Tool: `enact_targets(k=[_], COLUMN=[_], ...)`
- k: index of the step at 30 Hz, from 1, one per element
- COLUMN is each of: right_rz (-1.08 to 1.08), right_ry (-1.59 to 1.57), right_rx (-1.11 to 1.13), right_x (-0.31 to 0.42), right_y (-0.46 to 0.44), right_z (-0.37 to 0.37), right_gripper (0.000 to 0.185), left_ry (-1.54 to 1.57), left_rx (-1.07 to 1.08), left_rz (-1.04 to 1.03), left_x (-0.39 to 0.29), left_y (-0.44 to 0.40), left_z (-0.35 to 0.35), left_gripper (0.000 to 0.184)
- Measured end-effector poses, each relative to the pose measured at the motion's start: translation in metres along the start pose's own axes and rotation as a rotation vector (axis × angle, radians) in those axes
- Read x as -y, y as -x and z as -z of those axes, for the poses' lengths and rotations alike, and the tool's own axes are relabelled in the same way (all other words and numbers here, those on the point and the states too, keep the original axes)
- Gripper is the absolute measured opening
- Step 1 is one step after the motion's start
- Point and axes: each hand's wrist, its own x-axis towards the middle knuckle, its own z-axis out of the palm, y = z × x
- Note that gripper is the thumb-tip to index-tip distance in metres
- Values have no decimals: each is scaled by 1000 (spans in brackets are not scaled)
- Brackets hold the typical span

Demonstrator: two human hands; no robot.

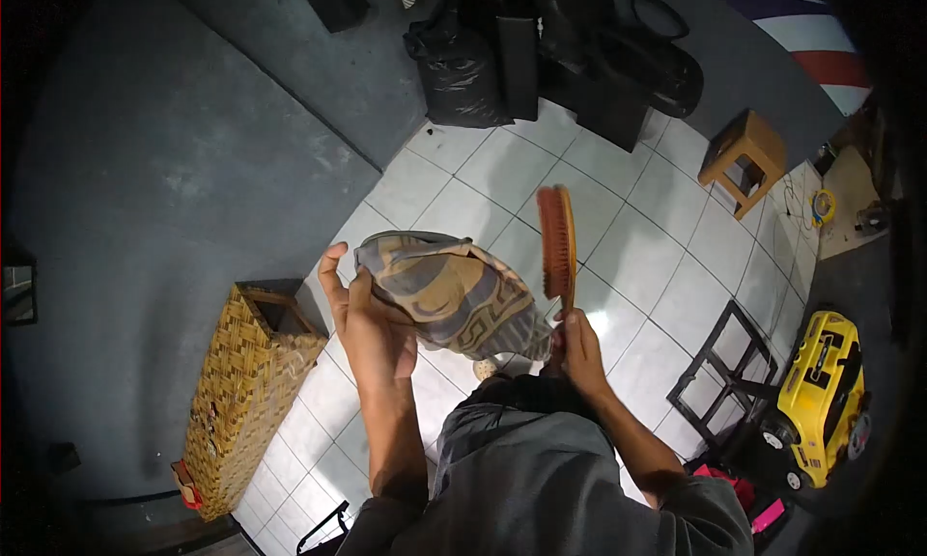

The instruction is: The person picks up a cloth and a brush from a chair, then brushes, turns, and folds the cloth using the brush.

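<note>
My left hand (372, 339) supports a brown and grey patterned cloth cap (449, 295) from its left end, with the thumb side against the fabric and one finger raised off it. The cap hangs in front of my body, its dark rim along the upper edge. In my right hand (582, 355) is the handle of a long wooden brush (558, 237) with reddish-brown bristles. The brush points upward, bristles facing left towards the cap. At its right end the cap reaches close to my right hand; whether those fingers also grip the fabric I cannot tell.
To the left stands a tall woven box (237, 392). Black bags (463, 78) and dark items are piled ahead on white floor tiles (628, 257). On the right are a brown stool (748, 155), a black frame (710, 363) and a yellow toy car (821, 392).
</note>
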Motion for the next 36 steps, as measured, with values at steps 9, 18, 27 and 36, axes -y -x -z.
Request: enact_targets(k=[9,18,27,36], right_rz=[193,-196,-251,-173], right_ry=[704,634,-170,-74], right_rx=[356,-107,274,10], right_x=[-84,-155,72,12], right_y=[-15,-31,3,-15], right_z=[-11,51,-31,28], right_gripper=[20,38,28,19], left_ry=[160,-98,-346,-631], left_rx=[144,110,400,35], left_rz=[-108,-225,262,-45], left_x=[-10,-3,78,97], left_y=[11,20,74,43], left_z=[-40,-1,30,151], left_gripper=[19,34,27,16])
